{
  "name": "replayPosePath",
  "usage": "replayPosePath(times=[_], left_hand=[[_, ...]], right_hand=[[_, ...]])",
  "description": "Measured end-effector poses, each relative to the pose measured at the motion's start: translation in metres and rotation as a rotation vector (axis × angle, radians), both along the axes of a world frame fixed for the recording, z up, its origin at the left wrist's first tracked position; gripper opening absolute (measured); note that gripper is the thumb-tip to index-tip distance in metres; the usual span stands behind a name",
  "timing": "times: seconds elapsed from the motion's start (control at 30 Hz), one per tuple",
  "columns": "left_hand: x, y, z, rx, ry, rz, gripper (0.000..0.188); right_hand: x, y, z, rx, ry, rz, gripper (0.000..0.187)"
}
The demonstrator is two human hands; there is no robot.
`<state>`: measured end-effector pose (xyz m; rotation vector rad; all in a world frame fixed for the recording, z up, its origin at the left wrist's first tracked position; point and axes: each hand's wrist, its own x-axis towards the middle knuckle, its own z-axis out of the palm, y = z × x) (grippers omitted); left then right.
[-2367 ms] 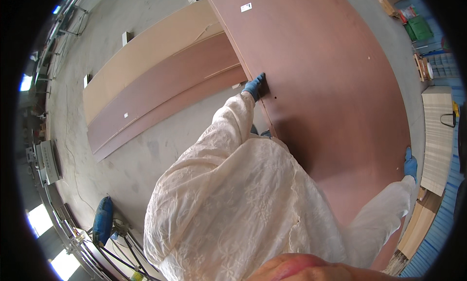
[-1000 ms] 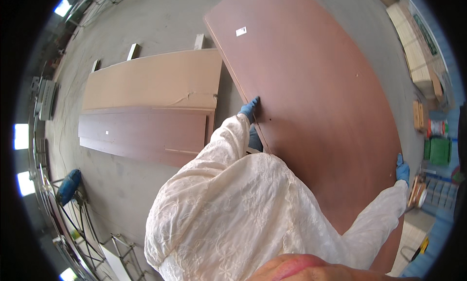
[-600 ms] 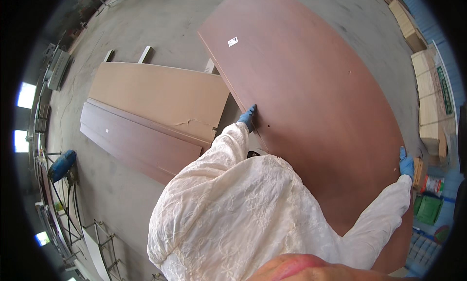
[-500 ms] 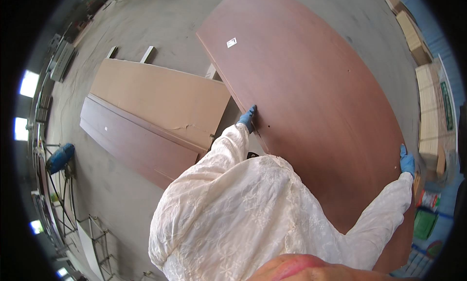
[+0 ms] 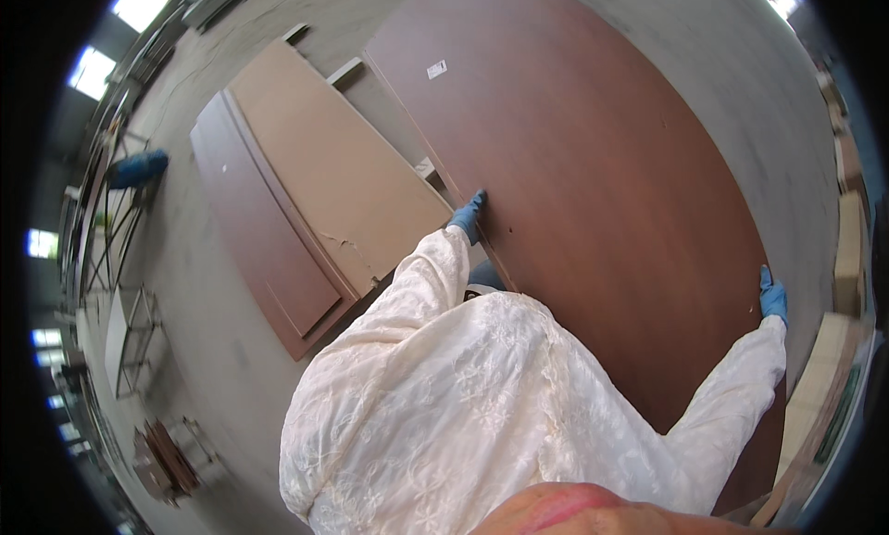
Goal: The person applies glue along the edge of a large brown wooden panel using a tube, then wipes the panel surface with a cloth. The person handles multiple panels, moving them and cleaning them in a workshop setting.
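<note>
A large reddish-brown door panel (image 5: 593, 174) with a small white label (image 5: 437, 69) spans the front and right of my body. My left hand (image 5: 468, 217), in a blue glove, grips its left edge, fingers lying on the near face. At the opposite long edge my right hand (image 5: 772, 296), also blue-gloved, holds on with fingers curled over the rim. The undersides of both grips are hidden by the panel. White patterned sleeves cover both forearms.
Left of me a tan board (image 5: 324, 155) and a brown panel (image 5: 264, 220) lie low, with pale support bars (image 5: 344, 73) poking out beyond them. A metal rack with a blue cylinder (image 5: 139, 169) stands farther left. Stacked pale boards (image 5: 820, 377) line the right side.
I have turned to the left with the door panel still in both hands. The boards on the floor have swung clockwise in view, and the right-hand stacks have shifted downward.
</note>
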<state>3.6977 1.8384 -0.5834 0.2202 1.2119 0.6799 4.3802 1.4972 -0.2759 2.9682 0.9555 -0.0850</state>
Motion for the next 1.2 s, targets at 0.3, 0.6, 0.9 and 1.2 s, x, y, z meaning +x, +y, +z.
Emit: replayPosePath(times=[0.3, 0.6, 0.9, 1.2], left_hand=[[0.127, 0.117, -0.002, 0.070, -0.023, 0.240, 0.100], [0.212, 0.272, -0.025, -0.017, 0.006, 0.566, 0.110], [0.292, 0.416, -0.022, 0.028, -0.110, 0.878, 0.100], [0.304, 0.478, -0.039, 0.011, -0.159, 1.216, 0.086]], right_hand=[[0.176, 0.327, 0.022, 0.033, 0.008, 0.307, 0.097], [0.252, 0.686, 0.033, 0.013, -0.103, 0.531, 0.099], [0.279, 1.052, 0.043, 0.014, -0.067, 0.840, 0.094], [0.133, 1.313, 0.037, -0.042, -0.093, 1.147, 0.094]])
